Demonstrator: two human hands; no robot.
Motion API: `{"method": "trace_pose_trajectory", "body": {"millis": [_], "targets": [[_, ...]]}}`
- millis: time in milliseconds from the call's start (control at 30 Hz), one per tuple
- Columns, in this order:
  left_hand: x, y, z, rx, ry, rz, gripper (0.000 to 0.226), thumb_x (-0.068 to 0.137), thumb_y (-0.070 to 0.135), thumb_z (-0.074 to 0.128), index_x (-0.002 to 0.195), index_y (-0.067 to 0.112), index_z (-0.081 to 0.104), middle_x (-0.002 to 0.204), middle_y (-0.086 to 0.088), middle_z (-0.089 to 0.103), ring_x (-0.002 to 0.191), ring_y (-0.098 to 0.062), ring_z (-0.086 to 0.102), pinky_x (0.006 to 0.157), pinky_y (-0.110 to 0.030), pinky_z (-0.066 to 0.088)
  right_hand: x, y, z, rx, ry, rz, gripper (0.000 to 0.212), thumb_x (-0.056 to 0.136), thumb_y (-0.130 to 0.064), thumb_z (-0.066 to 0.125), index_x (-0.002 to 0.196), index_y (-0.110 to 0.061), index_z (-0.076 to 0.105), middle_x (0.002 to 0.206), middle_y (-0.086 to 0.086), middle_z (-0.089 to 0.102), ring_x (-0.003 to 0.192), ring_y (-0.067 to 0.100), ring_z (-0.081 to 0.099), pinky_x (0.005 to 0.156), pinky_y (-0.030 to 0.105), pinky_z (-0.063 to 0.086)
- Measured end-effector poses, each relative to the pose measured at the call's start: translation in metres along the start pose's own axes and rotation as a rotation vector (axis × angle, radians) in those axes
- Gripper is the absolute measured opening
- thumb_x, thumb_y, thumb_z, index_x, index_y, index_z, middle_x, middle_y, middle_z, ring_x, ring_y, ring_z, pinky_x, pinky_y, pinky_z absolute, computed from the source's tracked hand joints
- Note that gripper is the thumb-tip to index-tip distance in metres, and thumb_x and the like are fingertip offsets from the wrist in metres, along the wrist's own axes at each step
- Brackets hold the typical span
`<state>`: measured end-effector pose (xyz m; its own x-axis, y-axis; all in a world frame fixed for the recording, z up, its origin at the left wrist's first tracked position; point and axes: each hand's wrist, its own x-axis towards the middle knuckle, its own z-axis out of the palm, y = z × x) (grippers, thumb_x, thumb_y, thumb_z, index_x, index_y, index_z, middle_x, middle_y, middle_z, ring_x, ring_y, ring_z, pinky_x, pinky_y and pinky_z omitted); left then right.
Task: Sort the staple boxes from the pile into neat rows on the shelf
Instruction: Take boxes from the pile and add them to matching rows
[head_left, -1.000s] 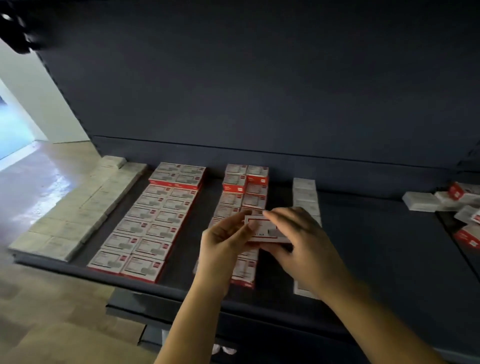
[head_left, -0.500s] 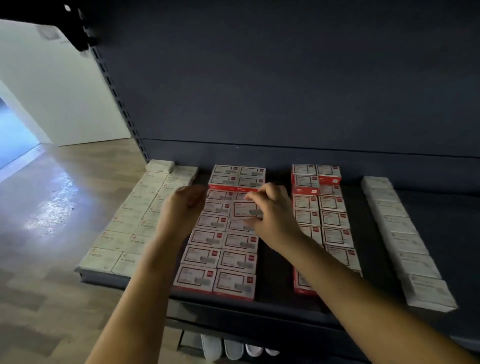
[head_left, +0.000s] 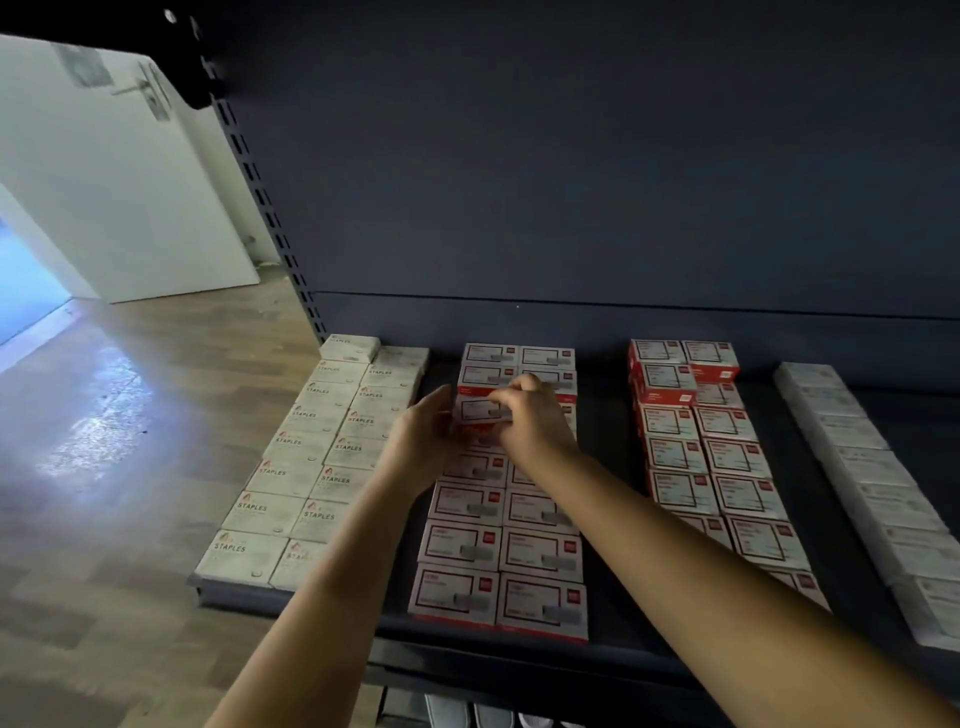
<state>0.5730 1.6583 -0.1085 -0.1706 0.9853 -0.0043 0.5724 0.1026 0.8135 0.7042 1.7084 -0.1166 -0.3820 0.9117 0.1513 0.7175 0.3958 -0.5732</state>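
Note:
A red and white staple box (head_left: 475, 410) is held between both hands above the middle double row of red boxes (head_left: 498, 561), near its far end. My left hand (head_left: 423, 441) grips the box's left end. My right hand (head_left: 530, 421) pinches its top right edge from above. The box sits on or just over the second layer at the back of that row; contact is hidden by my fingers. The dark shelf (head_left: 608, 457) carries all the rows.
A double row of white boxes marked STAPLES (head_left: 311, 467) fills the shelf's left edge. Another double row of red boxes (head_left: 711, 457) lies to the right, then a single row of white boxes (head_left: 872, 483). Wooden floor (head_left: 130, 415) lies to the left.
The view has swung left from the pile side. Both hands carried the box from the right red row over to the middle row, then farther toward its back end.

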Motion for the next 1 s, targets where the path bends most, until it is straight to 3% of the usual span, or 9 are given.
{"method": "trace_pose_trajectory", "body": {"millis": [100, 233, 433, 500, 600, 867, 933, 1000], "targets": [[0.01, -0.006, 0.004, 0.085, 0.02, 0.026, 0.046, 0.084, 0.018, 0.068, 0.127, 0.018, 0.053, 0.108, 0.009, 0.065, 0.09, -0.005, 0.063, 0.069, -0.011, 0.05, 0.001, -0.001, 0.002, -0.021, 0.038, -0.012, 0.043, 0.084, 0.005, 0.05, 0.125, -0.007, 0.055, 0.122, 0.004, 0.044, 0.118, 0.015, 0.037, 0.089, 0.014, 0.028], [0.018, -0.008, 0.003, 0.122, 0.094, 0.027, 0.046, 0.084, 0.011, 0.067, 0.129, 0.016, 0.055, 0.115, 0.003, 0.064, 0.094, -0.008, 0.059, 0.066, 0.0, 0.04, -0.001, 0.003, 0.008, -0.144, 0.086, -0.053, 0.037, 0.085, -0.002, 0.054, 0.121, -0.01, 0.059, 0.119, 0.001, 0.049, 0.116, 0.017, 0.037, 0.095, 0.022, 0.033], [0.023, -0.011, 0.003, 0.152, 0.103, 0.053, 0.041, 0.087, 0.004, 0.061, 0.127, 0.013, 0.058, 0.117, -0.006, 0.065, 0.091, -0.005, 0.056, 0.074, -0.006, 0.042, 0.002, 0.005, 0.007, -0.2, 0.104, -0.033, 0.033, 0.084, -0.008, 0.058, 0.117, -0.012, 0.061, 0.124, 0.002, 0.046, 0.119, 0.019, 0.036, 0.096, 0.027, 0.032], [0.024, -0.012, 0.004, 0.165, 0.109, 0.069, 0.04, 0.088, 0.004, 0.06, 0.127, 0.013, 0.058, 0.116, -0.007, 0.066, 0.089, -0.005, 0.055, 0.07, -0.004, 0.041, 0.004, 0.006, 0.005, -0.203, 0.083, -0.045, 0.032, 0.086, -0.008, 0.057, 0.118, -0.013, 0.061, 0.119, 0.001, 0.049, 0.115, 0.018, 0.038, 0.093, 0.026, 0.034], [0.024, -0.01, 0.006, 0.189, 0.115, 0.076, 0.039, 0.089, 0.005, 0.058, 0.127, 0.013, 0.057, 0.115, -0.006, 0.066, 0.088, -0.006, 0.056, 0.074, -0.012, 0.045, 0.005, 0.008, 0.003, -0.208, 0.073, -0.066, 0.032, 0.086, -0.008, 0.056, 0.117, -0.015, 0.062, 0.115, 0.0, 0.05, 0.111, 0.017, 0.04, 0.092, 0.026, 0.037], [0.012, 0.007, 0.006, 0.222, 0.154, 0.079, 0.036, 0.088, 0.002, 0.055, 0.121, 0.014, 0.061, 0.11, -0.003, 0.067, 0.088, -0.01, 0.06, 0.065, -0.003, 0.041, -0.011, 0.005, -0.012, -0.182, -0.059, -0.1, 0.046, 0.09, -0.011, 0.053, 0.135, -0.015, 0.047, 0.143, 0.002, 0.037, 0.135, 0.019, 0.026, 0.111, 0.033, 0.024], [0.0, 0.017, 0.009, 0.272, 0.192, 0.12, 0.037, 0.09, 0.007, 0.056, 0.126, 0.016, 0.057, 0.118, 0.0, 0.064, 0.102, -0.016, 0.061, 0.08, -0.014, 0.045, -0.022, 0.007, -0.021, -0.125, -0.019, -0.125, 0.043, 0.09, -0.011, 0.053, 0.133, -0.014, 0.049, 0.141, 0.001, 0.041, 0.133, 0.016, 0.031, 0.111, 0.033, 0.029], [-0.016, 0.025, 0.015, 0.306, 0.214, 0.2, 0.045, 0.089, 0.009, 0.058, 0.134, 0.013, 0.05, 0.133, -0.002, 0.055, 0.119, -0.018, 0.054, 0.097, -0.02, 0.038, -0.034, 0.013, -0.031, -0.074, 0.02, -0.141, 0.044, 0.089, -0.009, 0.052, 0.133, -0.013, 0.05, 0.137, 0.0, 0.046, 0.129, 0.015, 0.036, 0.108, 0.033, 0.034]]}}
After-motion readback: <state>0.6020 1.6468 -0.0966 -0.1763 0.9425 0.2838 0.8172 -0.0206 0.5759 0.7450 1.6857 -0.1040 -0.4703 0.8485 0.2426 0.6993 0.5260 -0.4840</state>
